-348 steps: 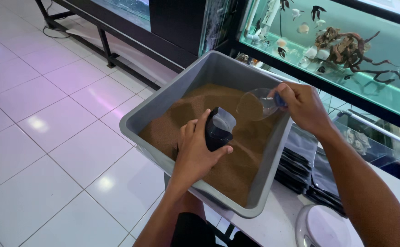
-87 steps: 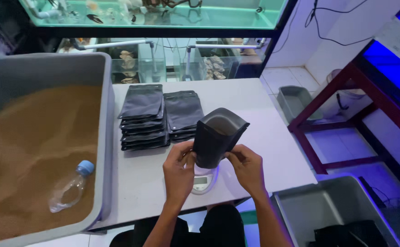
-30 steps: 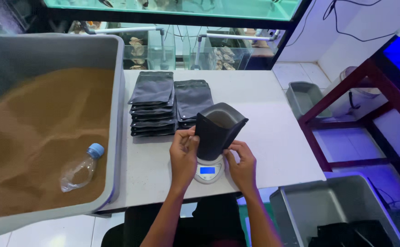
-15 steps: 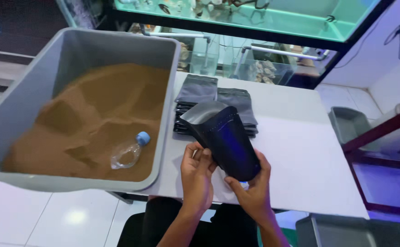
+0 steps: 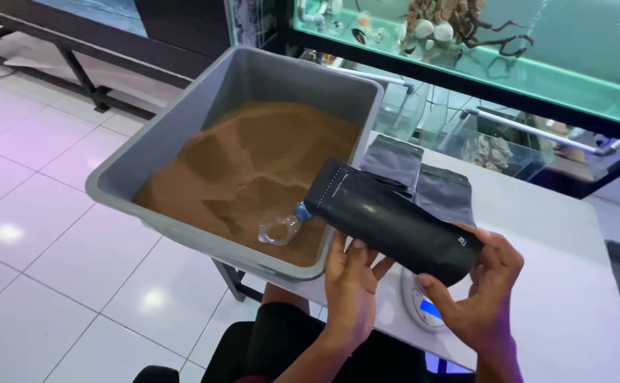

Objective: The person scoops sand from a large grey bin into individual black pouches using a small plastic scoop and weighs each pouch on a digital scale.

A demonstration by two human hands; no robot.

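Observation:
Both my hands hold a black stand-up pouch (image 5: 388, 221), tipped on its side with its open top toward a grey tub (image 5: 182, 135). My left hand (image 5: 352, 284) supports it from below near the middle. At the pouch's bottom end, my right hand (image 5: 476, 291) grips it. Brown sand (image 5: 253, 163) fills the tub, and a cut clear plastic bottle with a blue cap (image 5: 281, 225) lies on the sand just below the pouch's mouth. Under the pouch on the white table (image 5: 572, 284) sits a small white digital scale (image 5: 423, 306).
Stacks of flat black pouches (image 5: 430, 181) lie on the table behind the held one. An aquarium (image 5: 508, 50) with green-lit water, rocks and wood runs along the back. White floor tiles (image 5: 40, 234) spread to the left, and a dark metal stand (image 5: 76, 64) is beyond them.
The pouch stood upright on the scale one second ago. Since then my hands have lifted it off and tipped it over toward the sand tub, and my view has swung left.

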